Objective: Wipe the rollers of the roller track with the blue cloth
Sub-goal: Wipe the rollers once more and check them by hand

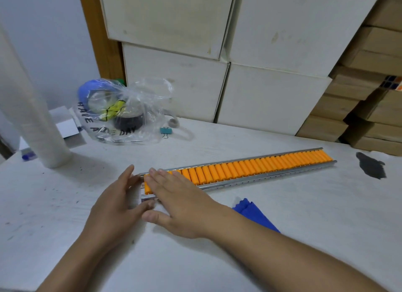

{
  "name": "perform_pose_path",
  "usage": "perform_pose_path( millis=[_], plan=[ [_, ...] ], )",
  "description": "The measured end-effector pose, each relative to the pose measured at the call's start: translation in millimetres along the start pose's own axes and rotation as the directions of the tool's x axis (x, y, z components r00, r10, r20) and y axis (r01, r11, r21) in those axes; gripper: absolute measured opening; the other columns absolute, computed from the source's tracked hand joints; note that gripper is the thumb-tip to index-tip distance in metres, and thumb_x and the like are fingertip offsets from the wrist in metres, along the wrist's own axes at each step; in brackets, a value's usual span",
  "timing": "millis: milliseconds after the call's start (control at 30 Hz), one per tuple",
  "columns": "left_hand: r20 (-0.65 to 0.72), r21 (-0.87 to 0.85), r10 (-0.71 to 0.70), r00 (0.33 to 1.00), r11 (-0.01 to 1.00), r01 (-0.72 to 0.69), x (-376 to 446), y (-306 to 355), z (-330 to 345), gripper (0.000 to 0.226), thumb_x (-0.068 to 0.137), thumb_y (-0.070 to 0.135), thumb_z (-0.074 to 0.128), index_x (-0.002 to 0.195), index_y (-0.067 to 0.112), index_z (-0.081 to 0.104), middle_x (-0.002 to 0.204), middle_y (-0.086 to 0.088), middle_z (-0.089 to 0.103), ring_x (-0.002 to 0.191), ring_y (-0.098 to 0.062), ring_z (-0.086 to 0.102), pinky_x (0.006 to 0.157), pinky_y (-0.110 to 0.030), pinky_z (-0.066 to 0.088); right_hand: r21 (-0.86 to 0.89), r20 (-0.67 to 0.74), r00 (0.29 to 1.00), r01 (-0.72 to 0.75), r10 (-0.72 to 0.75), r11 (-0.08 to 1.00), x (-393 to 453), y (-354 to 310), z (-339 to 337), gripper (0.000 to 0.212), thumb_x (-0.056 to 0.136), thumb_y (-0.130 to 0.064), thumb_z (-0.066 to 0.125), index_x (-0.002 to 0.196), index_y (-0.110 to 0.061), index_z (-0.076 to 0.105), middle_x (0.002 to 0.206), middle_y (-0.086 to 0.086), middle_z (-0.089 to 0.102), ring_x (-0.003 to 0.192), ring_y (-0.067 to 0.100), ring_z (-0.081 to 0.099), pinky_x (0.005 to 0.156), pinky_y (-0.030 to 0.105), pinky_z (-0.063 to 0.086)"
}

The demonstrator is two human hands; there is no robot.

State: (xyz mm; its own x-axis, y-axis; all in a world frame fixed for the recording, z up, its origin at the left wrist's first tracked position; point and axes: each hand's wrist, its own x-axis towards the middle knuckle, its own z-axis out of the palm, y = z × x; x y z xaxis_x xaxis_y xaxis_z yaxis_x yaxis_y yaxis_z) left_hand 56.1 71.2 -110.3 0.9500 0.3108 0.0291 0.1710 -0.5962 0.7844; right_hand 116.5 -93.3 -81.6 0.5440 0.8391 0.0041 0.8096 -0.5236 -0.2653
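A long roller track (250, 170) with orange rollers in a metal frame lies across the white table, running from centre to upper right. My right hand (174, 202) lies flat, fingers together, on the rollers at the track's near left end. My left hand (115, 206) rests against that same end, fingers touching the metal frame. The blue cloth (254, 215) lies on the table just right of my right wrist, partly hidden by my forearm. Neither hand holds it.
A clear plastic bag (121, 111) with tape rolls sits at back left, beside a teal binder clip (165, 131). A white wrap roll (39, 128) stands at left. White boxes (261, 91) and brown cartons (365, 108) line the back. A dark stain (371, 165) marks the table's right side.
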Motion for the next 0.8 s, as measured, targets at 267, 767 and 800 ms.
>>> perform_pose_path(
  millis=[267,767,800],
  plan=[
    [-0.03,0.021,0.013,0.999,1.0,-0.012,-4.1,3.3,-0.1,0.089,0.062,0.047,0.071,0.142,0.041,0.034,0.135,0.015,0.056,0.126,-0.015,0.05,0.099,-0.041,0.039,-0.066,-0.001,0.991,-0.136,0.137,0.988,-45.6,64.4,-15.0,0.079,0.089,-0.064,0.018,0.151,-0.02,0.0,0.159,-0.005,-0.007,0.144,0.007,-0.01,0.117,0.029,-0.006],
    [-0.013,-0.127,-0.011,1.0,0.992,0.009,5.8,-33.3,7.0,0.089,0.05,0.063,0.076,0.131,0.052,0.043,0.128,0.021,0.06,0.124,-0.013,0.053,0.103,-0.052,0.041,-0.056,-0.259,0.771,-0.614,0.582,0.788,-165.6,253.7,-49.9,0.074,0.089,-0.06,-0.001,0.15,-0.022,0.012,0.156,-0.01,0.008,0.141,0.0,-0.001,0.115,0.032,-0.011],
    [-0.021,-0.115,-0.006,1.0,0.993,0.003,4.9,-31.3,6.6,0.087,0.05,0.061,0.076,0.13,0.053,0.043,0.127,0.02,0.061,0.124,-0.012,0.054,0.103,-0.052,0.041,-0.057,-0.275,0.726,-0.666,0.63,0.743,-173.3,268.5,-53.4,0.072,0.091,-0.057,-0.001,0.15,-0.02,0.014,0.157,-0.006,0.011,0.142,0.003,0.001,0.115,0.032,-0.011]
  ],
)
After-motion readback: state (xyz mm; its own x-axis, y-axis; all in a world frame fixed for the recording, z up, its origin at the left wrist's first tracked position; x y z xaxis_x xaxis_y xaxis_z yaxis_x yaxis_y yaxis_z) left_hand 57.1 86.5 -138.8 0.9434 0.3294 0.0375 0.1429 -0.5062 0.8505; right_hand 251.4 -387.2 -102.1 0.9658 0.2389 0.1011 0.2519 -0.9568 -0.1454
